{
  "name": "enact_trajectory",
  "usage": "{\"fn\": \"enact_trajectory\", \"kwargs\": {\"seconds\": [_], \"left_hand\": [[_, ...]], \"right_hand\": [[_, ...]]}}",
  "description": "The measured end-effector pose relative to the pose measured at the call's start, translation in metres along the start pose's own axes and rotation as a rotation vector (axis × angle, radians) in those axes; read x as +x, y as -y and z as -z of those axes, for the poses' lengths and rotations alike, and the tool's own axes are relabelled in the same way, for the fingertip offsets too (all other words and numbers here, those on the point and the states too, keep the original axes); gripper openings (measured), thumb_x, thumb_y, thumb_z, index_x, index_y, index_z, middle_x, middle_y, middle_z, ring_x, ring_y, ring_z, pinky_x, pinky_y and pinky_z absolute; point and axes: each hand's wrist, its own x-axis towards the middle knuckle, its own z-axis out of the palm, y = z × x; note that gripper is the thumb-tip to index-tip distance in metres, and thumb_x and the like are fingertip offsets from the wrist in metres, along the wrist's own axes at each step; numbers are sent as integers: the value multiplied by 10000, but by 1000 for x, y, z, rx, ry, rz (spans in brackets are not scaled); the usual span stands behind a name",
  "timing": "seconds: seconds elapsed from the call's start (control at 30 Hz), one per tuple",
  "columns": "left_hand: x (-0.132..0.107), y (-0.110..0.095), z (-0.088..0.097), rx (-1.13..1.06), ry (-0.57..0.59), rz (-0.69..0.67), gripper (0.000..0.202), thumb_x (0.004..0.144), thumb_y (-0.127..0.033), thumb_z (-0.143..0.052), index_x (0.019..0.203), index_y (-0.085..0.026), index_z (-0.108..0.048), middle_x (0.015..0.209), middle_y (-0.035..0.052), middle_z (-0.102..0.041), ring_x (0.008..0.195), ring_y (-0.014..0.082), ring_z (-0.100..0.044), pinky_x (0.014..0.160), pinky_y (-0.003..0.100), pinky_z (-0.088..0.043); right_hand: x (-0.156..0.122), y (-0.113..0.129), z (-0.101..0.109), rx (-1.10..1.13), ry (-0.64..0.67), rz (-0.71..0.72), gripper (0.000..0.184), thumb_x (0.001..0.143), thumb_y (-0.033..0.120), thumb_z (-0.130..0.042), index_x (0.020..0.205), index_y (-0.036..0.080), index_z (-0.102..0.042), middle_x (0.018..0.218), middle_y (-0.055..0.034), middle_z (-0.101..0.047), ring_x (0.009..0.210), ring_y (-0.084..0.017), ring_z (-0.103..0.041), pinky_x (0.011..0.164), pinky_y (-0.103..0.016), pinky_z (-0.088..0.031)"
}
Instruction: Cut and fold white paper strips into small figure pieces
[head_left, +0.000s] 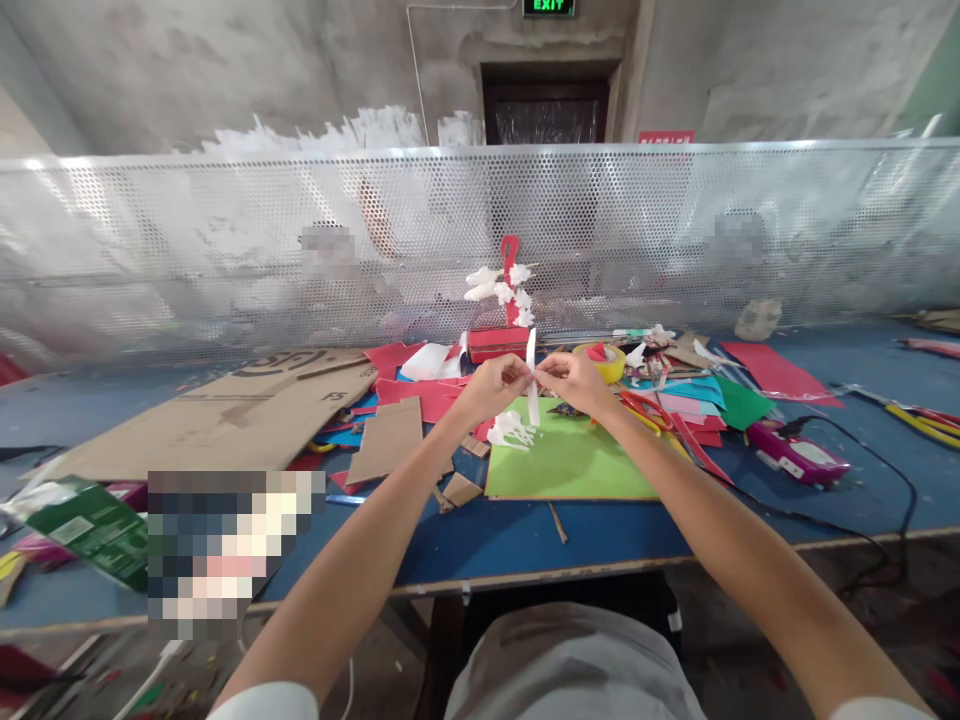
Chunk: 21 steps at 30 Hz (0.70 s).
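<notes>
Both hands meet above the worktable, with a narrow white strip (532, 400) upright between their fingertips; it looks like paper. My left hand (499, 385) pinches it at mid-height from the left. From the right, my right hand (570, 380) pinches the same spot. Beneath them lies a light green sheet (577, 465), with a small bunch of white pieces (511, 430) on its left corner. Straight behind the hands stands a red hook-shaped piece (511, 250) with white tufts fixed along it, rising from a red base (499, 344).
Flattened cardboard (225, 415) covers the table's left. Yellow tape (609, 362), orange-handled scissors (646, 408) and coloured paper scraps crowd the right. A purple device (799, 455) with a black cable and yellow-handled pliers (919, 418) lie farther right. Perforated metal screen (420, 250) closes off the back.
</notes>
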Motion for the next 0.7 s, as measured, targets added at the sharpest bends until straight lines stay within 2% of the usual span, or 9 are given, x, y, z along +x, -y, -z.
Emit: {"fn": "enact_trajectory", "kwargs": {"seconds": [0.2, 0.37, 0.7], "left_hand": [[-1, -3, 0, 66, -5, 37, 107, 850, -249, -552, 814, -152, -580, 753, 33, -647, 664, 115, -593, 618, 241, -456], [-4, -9, 0, 149, -4, 9, 119, 863, -262, -527, 867, -159, -586, 789, 36, -659, 705, 130, -611, 642, 250, -462], [-7, -10, -6, 359, -92, 41, 118, 846, -274, -539, 820, -184, -610, 743, 24, -681, 656, 142, -611, 601, 250, -427]], "right_hand": [[0, 2, -1, 10, -5, -13, 185, 775, 328, -630, 794, 146, -660, 737, -71, -695, 621, -154, -628, 549, -255, -489], [0, 1, -2, 10, -17, -15, 191, 770, 333, -636, 789, 144, -656, 725, -71, -698, 628, -164, -642, 564, -262, -497], [-3, 8, -6, -127, -47, 19, 130, 764, 284, -606, 724, 160, -614, 684, -53, -690, 607, -155, -626, 580, -257, -481]]}}
